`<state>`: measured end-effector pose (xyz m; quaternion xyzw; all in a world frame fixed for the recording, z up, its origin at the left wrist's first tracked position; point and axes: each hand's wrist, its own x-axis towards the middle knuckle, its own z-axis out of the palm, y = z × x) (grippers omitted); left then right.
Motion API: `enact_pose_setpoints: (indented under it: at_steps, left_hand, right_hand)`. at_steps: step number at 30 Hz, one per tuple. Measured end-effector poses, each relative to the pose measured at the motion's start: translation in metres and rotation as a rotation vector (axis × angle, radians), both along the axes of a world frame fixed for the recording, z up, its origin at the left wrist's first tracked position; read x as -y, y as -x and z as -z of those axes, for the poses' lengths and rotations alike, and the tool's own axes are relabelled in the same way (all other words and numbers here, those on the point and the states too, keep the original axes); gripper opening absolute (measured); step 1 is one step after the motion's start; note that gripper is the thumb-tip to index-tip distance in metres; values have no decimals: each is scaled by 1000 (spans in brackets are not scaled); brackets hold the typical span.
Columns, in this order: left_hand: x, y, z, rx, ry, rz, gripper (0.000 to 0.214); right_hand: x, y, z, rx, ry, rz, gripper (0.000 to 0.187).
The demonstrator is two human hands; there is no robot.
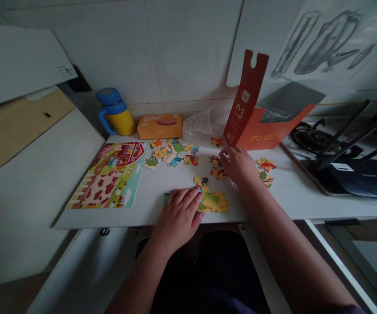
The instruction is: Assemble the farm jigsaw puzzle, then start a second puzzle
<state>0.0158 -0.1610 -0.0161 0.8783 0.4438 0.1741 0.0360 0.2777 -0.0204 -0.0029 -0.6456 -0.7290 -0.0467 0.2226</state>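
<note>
My left hand (182, 206) lies flat with its fingers stretched out over a partly joined strip of jigsaw puzzle (215, 202) near the table's front edge. Yellow and green printing shows on the strip, and its left part is mostly under the hand. Farther right, my right hand (240, 165) reaches down among loose puzzle pieces (217, 173), fingers bent and slightly apart. Its fingertips touch or hover just over these pieces; I cannot tell which. More puzzle pieces (266, 165) lie right of that hand, partly behind the wrist.
A farm picture sheet (110, 176) lies at left. Behind it are a blue and yellow jug (118, 113), a small orange box (160, 126), clear plastic wrapping (198, 123) and further loose pieces (174, 160). An open orange carton (263, 133) stands at back right, beside black equipment (355, 168).
</note>
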Motion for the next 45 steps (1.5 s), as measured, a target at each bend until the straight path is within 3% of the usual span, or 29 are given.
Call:
enact_pose_setpoints:
  at_steps: [4,6,8,10,12,21,34,37,41,45]
  left_hand:
    - [0,-1,-1,12,-2,-1,50]
    - [0,-1,-1,18,-12,-2,49]
    - [0,-1,0,23,-16,-2,47]
    - [0,-2,1,26,-19,-2,44]
    - [1,-2,2,24,-25,-4,41]
    - [1,-3,2,22,-28,-14,36]
    - [1,-5,-1,-9,-49,-8,43]
    - [2,-4,-1,-14,-45,-7,45]
    - [1,-4,0,-7,-33,-8,45]
    - [1,-4,0,5,-23,-11,45]
  right_hand:
    - [0,-12,-2,-144,-125,40,35]
    - [2,-9,-3,-209,-91,-97,36]
    - [6,0,-3,-217,-18,-320,33]
    - [10,9,-3,-166,62,-514,30]
    - [12,17,-2,-97,119,-613,33]
    - [16,21,2,-39,196,-698,43]
    - [16,21,7,-39,207,-683,52]
    - [15,20,5,-38,187,-681,45]
    - [7,6,1,-147,69,-423,23]
    - [0,-15,0,-166,29,-142,27]
